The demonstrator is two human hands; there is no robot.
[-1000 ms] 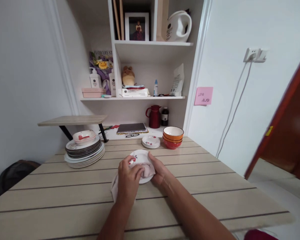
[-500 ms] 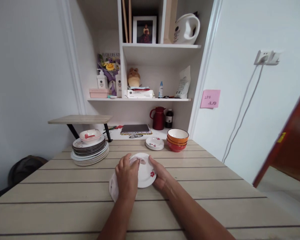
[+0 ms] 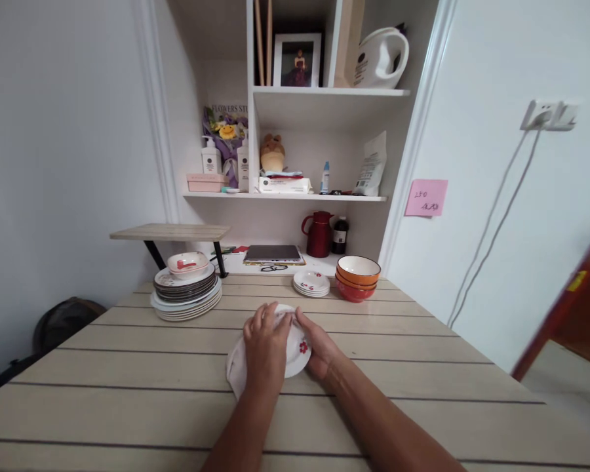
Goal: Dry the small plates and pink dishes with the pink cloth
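A small white plate (image 3: 295, 359) with a red flower on its face is held just above the table, tilted toward me. My right hand (image 3: 320, 344) grips its right rim, thumb on top and fingers underneath. My left hand (image 3: 267, 344) is closed on a pale cloth (image 3: 236, 368) and presses it against the plate's face near the upper rim. Part of the cloth hangs out to the left of that hand. The left half of the plate is hidden behind the left hand and the cloth.
At the left stands a stack of plates (image 3: 187, 308) topped by small bowls (image 3: 187, 263), beside a low raised shelf (image 3: 172, 231). Small flowered plates (image 3: 311, 283) and nested orange and red bowls (image 3: 358, 282) sit at the back right. A laptop (image 3: 272, 254) and red jug (image 3: 318, 235) lie beyond.
My left hand has slid the cloth across the plate toward the upper right, closer to my right thumb. The whole view has shifted slightly, so the surroundings appear further right.
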